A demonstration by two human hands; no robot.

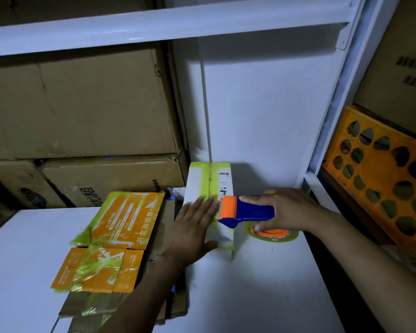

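Observation:
A white box [203,181] with yellow-green tape along its top seam lies on the white shelf surface [262,284]. My left hand [192,227] presses flat on the box's near end with straight fingers. My right hand [288,210] grips a blue tape dispenser [252,211] with an orange roller, its roller end touching the box top beside my left fingertips. The dispenser's yellowish tape roll on an orange hub [271,233] shows under my right hand.
Flattened orange and yellow-green cartons [115,234] lie on flat brown cardboard left of the box. Large brown cardboard boxes [82,111] fill the back left. A white upright panel [262,104] stands behind. An orange perforated crate [380,179] sits at right.

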